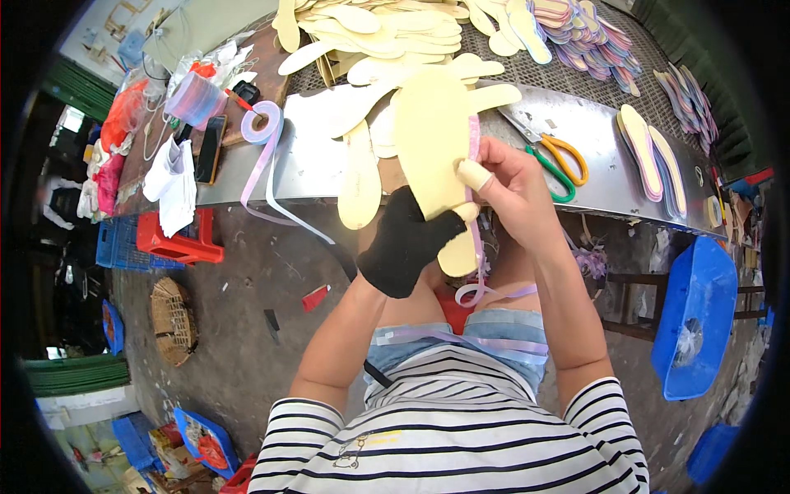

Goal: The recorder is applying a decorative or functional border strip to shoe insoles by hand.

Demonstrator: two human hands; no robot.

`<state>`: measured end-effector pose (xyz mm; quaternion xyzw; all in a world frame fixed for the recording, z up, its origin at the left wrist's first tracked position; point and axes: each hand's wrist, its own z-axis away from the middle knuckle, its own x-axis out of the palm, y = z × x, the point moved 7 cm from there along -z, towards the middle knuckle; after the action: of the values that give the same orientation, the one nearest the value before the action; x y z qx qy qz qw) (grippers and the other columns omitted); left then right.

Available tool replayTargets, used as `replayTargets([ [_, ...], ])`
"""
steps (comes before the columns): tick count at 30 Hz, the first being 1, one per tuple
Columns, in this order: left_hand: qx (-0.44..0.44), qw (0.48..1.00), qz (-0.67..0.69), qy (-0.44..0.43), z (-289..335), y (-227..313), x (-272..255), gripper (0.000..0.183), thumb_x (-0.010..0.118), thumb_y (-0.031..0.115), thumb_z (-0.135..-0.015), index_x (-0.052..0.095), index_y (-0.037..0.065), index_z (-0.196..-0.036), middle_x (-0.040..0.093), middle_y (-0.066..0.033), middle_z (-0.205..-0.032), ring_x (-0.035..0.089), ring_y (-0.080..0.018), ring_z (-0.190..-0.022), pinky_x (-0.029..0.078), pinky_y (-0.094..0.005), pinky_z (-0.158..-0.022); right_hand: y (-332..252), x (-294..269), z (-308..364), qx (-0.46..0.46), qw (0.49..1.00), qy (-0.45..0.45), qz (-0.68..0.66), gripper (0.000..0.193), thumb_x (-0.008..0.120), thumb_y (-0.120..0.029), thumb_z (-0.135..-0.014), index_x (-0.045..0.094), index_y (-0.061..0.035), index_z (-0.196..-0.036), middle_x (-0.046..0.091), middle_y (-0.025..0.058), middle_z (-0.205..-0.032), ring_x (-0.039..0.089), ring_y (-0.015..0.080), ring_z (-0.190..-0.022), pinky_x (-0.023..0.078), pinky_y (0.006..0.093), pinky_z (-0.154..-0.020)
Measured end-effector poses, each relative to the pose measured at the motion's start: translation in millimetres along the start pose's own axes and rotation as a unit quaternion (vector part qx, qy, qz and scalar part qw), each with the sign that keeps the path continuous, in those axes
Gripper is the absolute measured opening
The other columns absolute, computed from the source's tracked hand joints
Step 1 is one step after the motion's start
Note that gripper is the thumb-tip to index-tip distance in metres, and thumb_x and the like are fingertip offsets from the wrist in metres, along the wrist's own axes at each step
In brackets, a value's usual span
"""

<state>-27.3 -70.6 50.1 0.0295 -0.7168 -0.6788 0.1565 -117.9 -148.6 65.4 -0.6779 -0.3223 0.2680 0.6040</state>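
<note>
A pale yellow insole (432,123) is held up in front of me over the table's near edge. My left hand (403,245), in a black fingerless glove, is closed on its lower part. Lilac tape (474,134) runs along the insole's right edge, and its loose end curls below over my lap. My right hand (518,185), with a cream cover on the thumb, pinches the taped edge; its other fingertips are hidden behind the insole. Scissors (568,165) with green and orange handles lie open on the metal tabletop, right of my right hand.
Loose yellow insoles (360,177) lie behind the held one, with a larger pile (387,33) farther back. A tape roll (262,123), a phone (211,150) and white cloth (171,181) sit left. Edged insoles (638,152) lie right. A blue tub (695,321) stands right.
</note>
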Motion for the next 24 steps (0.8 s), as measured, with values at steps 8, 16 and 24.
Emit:
replayTargets([
  [8,-0.010,0.981,0.134,0.142,-19.5,-50.6,-106.2,0.046,0.066,0.005,-0.075,0.048,0.000,-0.118,0.061,-0.0108,-0.094,0.059,-0.0185,-0.080,0.048,-0.0322,-0.071,46.5,-14.9,37.4,0.067,0.993,0.022,0.090,0.017,0.064,-0.010,-0.080,0.055,0.0005,-0.090,0.046,-0.0045,-0.070,0.042,0.0036,-0.065,0.039,0.0208,-0.057],
  [16,0.056,0.716,-0.607,-0.339,7.2,3.9,12.9,0.036,0.071,0.028,-0.067,0.062,0.004,-0.092,0.060,-0.0169,-0.082,0.059,-0.0337,-0.081,0.047,-0.0409,-0.071,5.2,13.9,32.6,-0.089,0.908,-0.195,0.361,0.022,0.067,-0.013,-0.069,0.055,-0.0017,-0.084,0.049,0.0068,-0.066,0.052,0.0129,-0.064,0.039,0.0277,-0.057],
  [24,-0.068,0.796,-0.428,-0.421,34.8,-4.9,8.2,0.030,0.055,0.031,-0.084,0.063,0.004,-0.095,0.061,-0.0194,-0.078,0.059,-0.0322,-0.073,0.044,-0.0383,-0.067,-15.0,-45.2,20.5,0.149,0.966,-0.168,0.126,0.025,0.072,-0.013,-0.071,0.059,-0.0022,-0.090,0.058,-0.0017,-0.070,0.053,0.0041,-0.061,0.041,0.0177,-0.053],
])
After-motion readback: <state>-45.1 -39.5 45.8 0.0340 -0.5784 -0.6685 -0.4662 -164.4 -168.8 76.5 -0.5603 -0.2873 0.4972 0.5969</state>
